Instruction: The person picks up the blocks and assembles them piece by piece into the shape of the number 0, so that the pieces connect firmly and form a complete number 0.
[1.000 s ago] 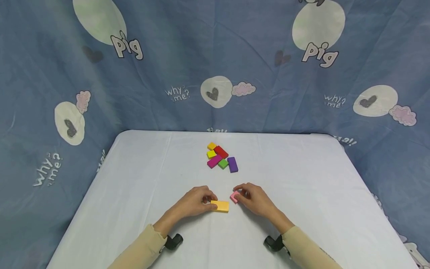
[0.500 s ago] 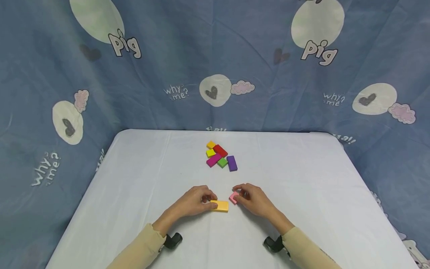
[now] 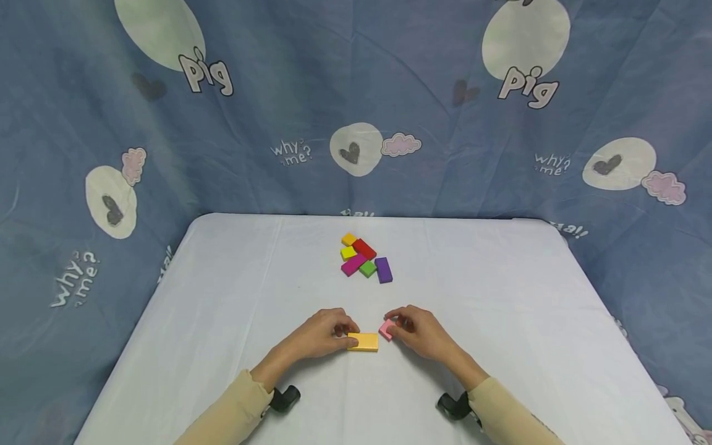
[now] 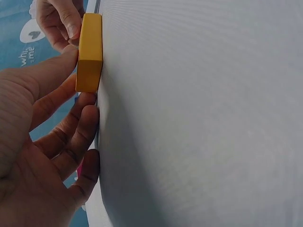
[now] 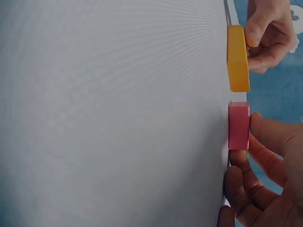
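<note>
My left hand (image 3: 322, 334) pinches the left end of a flat yellow-orange block (image 3: 365, 342), thumb on its top and the index finger behind it. In the left wrist view the block (image 4: 90, 52) lies along the white surface, the other fingertips resting near the cloth. Just to the right, my right hand (image 3: 421, 330) holds a small pink block (image 3: 385, 330) between thumb and index finger. The right wrist view has the pink block (image 5: 239, 126) low at the surface, with a narrow gap between it and the yellow-orange one (image 5: 237, 59).
Farther back on the white-covered table (image 3: 233, 272) lies a cluster of blocks: red (image 3: 364, 249), magenta (image 3: 353, 265), green (image 3: 368, 269), purple (image 3: 384, 270), yellow (image 3: 348, 253) and orange (image 3: 348, 239). A blue printed curtain (image 3: 434, 179) hangs behind the table.
My right hand has drawn the pink block very slightly toward me. The left hand and the yellow-orange block stay almost in place; the far cluster is unchanged.
</note>
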